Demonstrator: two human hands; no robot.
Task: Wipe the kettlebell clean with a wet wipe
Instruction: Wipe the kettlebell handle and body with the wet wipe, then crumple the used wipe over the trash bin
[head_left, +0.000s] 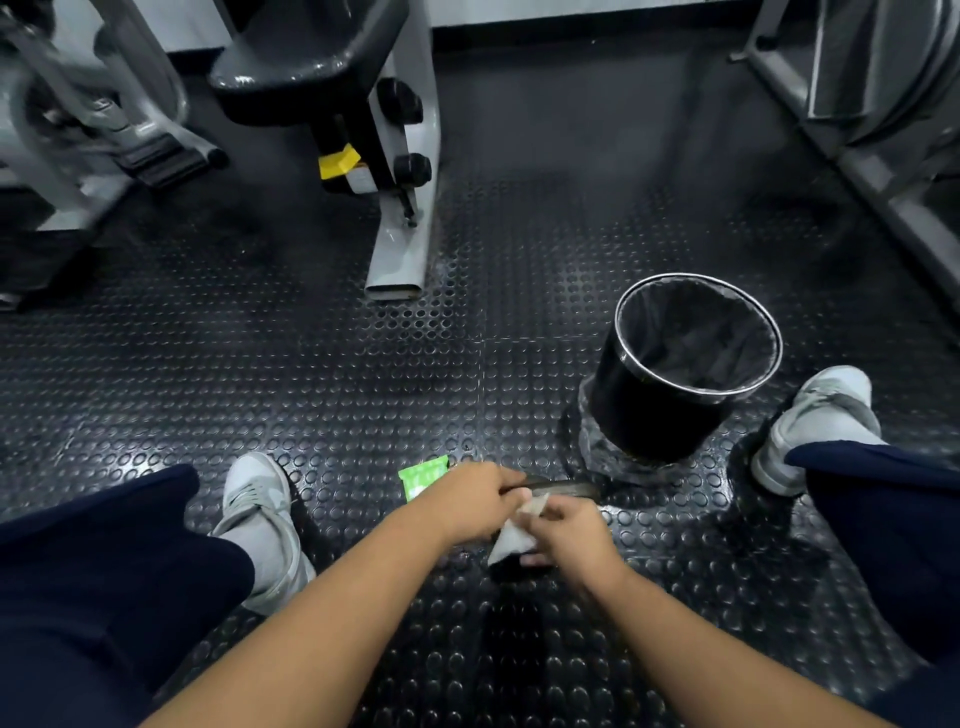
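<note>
Kettlebell (567, 488) is gripped by left hand (467, 501), wet wipe (511, 543) clutched in right hand (571, 535); wiping is judged apparently underway, unfinished.

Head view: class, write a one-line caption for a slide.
Left hand grips the kettlebell while the right hand holds a wet wipe to it.

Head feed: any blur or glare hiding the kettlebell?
Head view: edges bend from the wide angle, machines top left are smeared; sheen on the studded floor near the bin; the dark kettlebell is mostly hidden under the left hand and right hand; wet wipe sharp.
</note>
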